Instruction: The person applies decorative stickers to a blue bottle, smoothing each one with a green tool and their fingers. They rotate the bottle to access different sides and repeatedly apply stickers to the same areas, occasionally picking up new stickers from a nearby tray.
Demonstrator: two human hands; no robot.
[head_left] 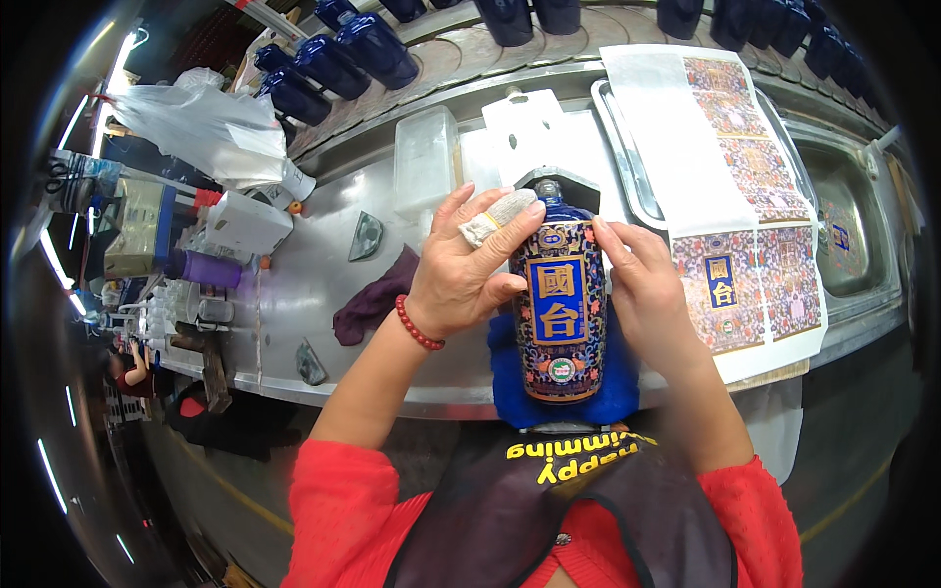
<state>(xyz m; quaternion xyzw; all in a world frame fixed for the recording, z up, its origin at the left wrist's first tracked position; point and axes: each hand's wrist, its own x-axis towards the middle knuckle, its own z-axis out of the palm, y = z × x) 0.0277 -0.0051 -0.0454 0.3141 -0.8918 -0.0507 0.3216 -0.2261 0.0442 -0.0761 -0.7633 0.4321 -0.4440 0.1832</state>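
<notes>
A dark blue bottle (559,304) with a floral label and a blue panel lies tilted before me, its neck pointing away. Its lower part is over a blue cloth pad (619,377) at the counter's front edge. My left hand (466,260) grips the bottle's upper left side, thumb on the label; a white cloth cover (498,216) wraps one finger. At the upper right side, my right hand (637,279) closes on the bottle, fingertips at the label's edge. Printed floral decal sheets (750,284) lie to the right.
A metal tray (627,162) sits partly under the sheets, beside a sink (863,250). A clear plastic box (424,162), purple cloth (377,299) and small scraper-like pieces (367,236) are on the metal counter (323,211). Blue bottles (377,49) line a conveyor behind.
</notes>
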